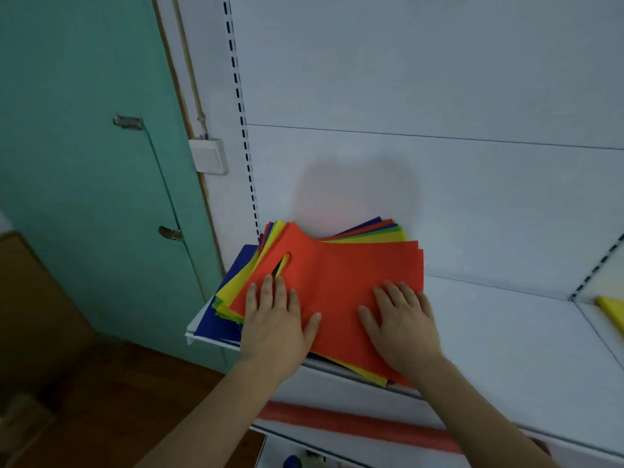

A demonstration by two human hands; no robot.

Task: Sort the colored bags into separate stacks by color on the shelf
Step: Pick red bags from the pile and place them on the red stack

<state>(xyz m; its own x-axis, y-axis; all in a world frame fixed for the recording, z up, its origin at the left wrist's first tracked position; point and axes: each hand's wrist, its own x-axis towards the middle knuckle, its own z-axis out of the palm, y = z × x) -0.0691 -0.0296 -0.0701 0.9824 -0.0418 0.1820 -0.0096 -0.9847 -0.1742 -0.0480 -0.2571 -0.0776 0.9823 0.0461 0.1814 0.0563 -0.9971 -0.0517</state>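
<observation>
From the head camera, a white shelf (499, 332) runs across the middle of the view, and a mixed pile of bags (243, 288) sits at its left end, close to the slotted upright (241, 109) of the rack. The pile is fanned out unevenly: yellow, green, blue and orange-red edges stick out from under the top sheet toward the back panel and toward the left end of the shelf. A blue bag (216, 322) lies lowest in the pile and pokes out furthest to the left, reaching the shelf's front lip.

On top of the pile lies a red bag (341, 282), flat, with its cut-out handle slot toward the left end of the shelf. Its near corner hangs a little over the shelf's front edge.

Both hands rest palm-down on that red bag. The left hand (275, 325) lies just below the handle slot with fingers straight and spread, thumb pointing inward. The right hand (401, 325) lies beside it on the same bag, fingers also straight and lightly spread. Neither hand pinches or curls around anything; they press flat.

At the far right end of the shelf, well apart from the pile, a yellow bag (613, 310) shows at the frame edge. Left of the shelf stands a green door (84, 163), with a white switch (208, 156) between the two.
</observation>
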